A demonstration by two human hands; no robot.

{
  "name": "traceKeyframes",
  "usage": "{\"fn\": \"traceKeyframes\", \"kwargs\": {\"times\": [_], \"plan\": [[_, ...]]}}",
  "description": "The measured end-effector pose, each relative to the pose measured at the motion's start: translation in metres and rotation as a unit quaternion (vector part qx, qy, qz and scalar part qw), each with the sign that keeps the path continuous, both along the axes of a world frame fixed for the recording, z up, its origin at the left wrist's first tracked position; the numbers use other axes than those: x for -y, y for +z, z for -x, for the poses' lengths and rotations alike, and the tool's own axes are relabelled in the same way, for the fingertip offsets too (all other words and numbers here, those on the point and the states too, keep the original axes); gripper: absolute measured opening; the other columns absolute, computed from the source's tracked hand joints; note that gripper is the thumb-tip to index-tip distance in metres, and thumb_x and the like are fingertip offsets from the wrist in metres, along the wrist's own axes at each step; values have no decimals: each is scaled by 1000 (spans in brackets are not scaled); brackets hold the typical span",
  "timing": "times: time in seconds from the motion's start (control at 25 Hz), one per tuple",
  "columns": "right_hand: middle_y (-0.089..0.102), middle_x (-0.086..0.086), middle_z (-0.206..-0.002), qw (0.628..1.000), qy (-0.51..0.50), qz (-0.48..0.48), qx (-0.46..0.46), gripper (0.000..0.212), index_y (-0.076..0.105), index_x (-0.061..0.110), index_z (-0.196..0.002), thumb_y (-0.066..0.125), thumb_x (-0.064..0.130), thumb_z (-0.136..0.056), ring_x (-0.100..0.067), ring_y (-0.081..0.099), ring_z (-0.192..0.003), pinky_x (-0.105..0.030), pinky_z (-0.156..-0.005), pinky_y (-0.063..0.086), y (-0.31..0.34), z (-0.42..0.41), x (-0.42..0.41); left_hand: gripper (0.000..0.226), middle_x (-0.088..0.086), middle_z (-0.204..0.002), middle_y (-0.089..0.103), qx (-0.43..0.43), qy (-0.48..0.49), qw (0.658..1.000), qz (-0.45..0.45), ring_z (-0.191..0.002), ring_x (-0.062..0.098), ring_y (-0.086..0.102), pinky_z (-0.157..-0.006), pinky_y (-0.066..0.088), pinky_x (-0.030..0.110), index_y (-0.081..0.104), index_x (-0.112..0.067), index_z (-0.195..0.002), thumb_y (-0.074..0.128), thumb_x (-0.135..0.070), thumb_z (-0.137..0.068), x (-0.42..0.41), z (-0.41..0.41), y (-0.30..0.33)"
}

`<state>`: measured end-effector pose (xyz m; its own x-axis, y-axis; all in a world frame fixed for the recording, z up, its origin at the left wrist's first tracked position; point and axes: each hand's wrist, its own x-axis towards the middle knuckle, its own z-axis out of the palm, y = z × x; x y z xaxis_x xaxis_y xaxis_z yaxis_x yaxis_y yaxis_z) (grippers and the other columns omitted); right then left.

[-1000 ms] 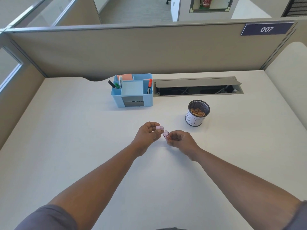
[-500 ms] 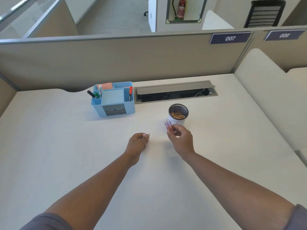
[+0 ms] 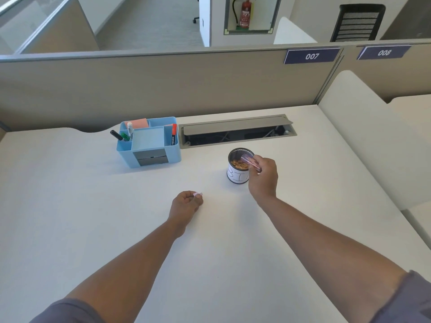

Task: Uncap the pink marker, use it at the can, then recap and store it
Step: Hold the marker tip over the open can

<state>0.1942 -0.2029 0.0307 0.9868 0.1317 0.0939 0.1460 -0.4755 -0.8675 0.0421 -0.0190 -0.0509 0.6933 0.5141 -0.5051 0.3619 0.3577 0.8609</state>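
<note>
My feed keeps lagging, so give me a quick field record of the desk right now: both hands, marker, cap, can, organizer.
right hand: holds the pink marker tilted over the can's rim
left hand: resting on the desk, holds the cap
can: upright, open, brown bits inside, letters on its side
organizer: blue, behind and left of the can, other markers in it
</note>
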Motion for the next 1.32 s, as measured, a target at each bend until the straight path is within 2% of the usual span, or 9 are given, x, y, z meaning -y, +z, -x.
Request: {"fn": "traceKeyframes", "kwargs": {"times": [0.2, 0.36, 0.52, 0.72, 0.88, 1.0, 1.12, 1.24, 1.32], "plan": [[64, -6, -114, 1000, -17, -3, 19, 29, 66, 12, -117, 65, 4, -89, -26, 64, -98, -35, -92, 51, 3, -10, -4, 27, -4, -86, 82, 7, 6, 1000, 7, -87, 13, 71, -92, 56, 30, 69, -11, -109, 76, -30, -90, -3, 0, -5], [64, -10, -124, 1000, -11, 16, 13, 38, 63, 9, -132, 62, 6, -94, -25, 63, -108, -26, -94, 43, 1, -13, -6, 28, -4, -85, 81, 5, 5, 1000, 12, -85, 12, 72, -90, 56, 29, 69, -10, -110, 75, -29, -91, -2, 0, -7], [63, -4, -118, 1000, 3, 17, 21, 44, 56, 13, -139, 59, 7, -95, -18, 59, -102, -24, -92, 41, 6, -12, -10, 28, -3, -87, 81, 7, 10, 1000, 13, -83, 9, 73, -84, 55, 25, 68, -9, -110, 75, -29, -92, -2, 1, -4], [69, 20, -85, 1000, 1, -16, 20, 27, 52, 28, -98, 68, 8, -88, 6, 66, -84, -26, -80, 55, 12, -16, -9, 27, -5, -84, 81, 6, 6, 1000, 12, -83, 9, 72, -87, 56, 25, 68, -10, -110, 75, -29, -92, -2, 1, -3], [68, 30, -76, 999, 14, -18, 32, 23, 57, 25, -92, 65, 4, -89, 18, 65, -79, -4, -69, 44, 16, -19, -13, 27, -5, -83, 81, 7, 5, 1000, 13, -85, 13, 71, -89, 56, 28, 69, -10, -109, 75, -30, -91, -3, 1, -4], [66, 27, -78, 999, 13, -30, 31, 25, 54, 26, -100, 59, 2, -92, 25, 61, -80, 3, -67, 41, 20, -17, -16, 25, -6, -81, 81, 3, 3, 1000, 11, -84, 13, 70, -90, 55, 29, 69, -11, -107, 74, -30, -92, -4, 0, -3], [67, 29, -79, 999, 24, -20, 40, 24, 53, 25, -95, 60, 3, -91, 22, 62, -81, 0, -67, 43, 21, -17, -16, 23, -5, -83, 81, 5, 3, 1000, 14, -86, 13, 72, -92, 56, 29, 69, -11, -106, 74, -28, -92, -3, 0, -2], [65, 28, -82, 998, 28, -17, 49, 24, 55, 23, -108, 59, 6, -92, 16, 63, -83, -3, -73, 45, 21, -18, -15, 26, -2, -88, 80, 7, 6, 1000, 17, -89, 14, 73, -89, 57, 27, 68, -8, -110, 74, -26, -92, -3, 1, 0], [64, 22, -85, 997, 39, -3, 64, 21, 59, 20, -107, 58, 7, -91, 0, 67, -85, -20, -77, 52, 22, -18, -15, 27, 0, -89, 80, 8, 7, 1000, 15, -88, 13, 72, -87, 56, 26, 68, -7, -111, 74, -26, -93, -3, 1, 1]]}}
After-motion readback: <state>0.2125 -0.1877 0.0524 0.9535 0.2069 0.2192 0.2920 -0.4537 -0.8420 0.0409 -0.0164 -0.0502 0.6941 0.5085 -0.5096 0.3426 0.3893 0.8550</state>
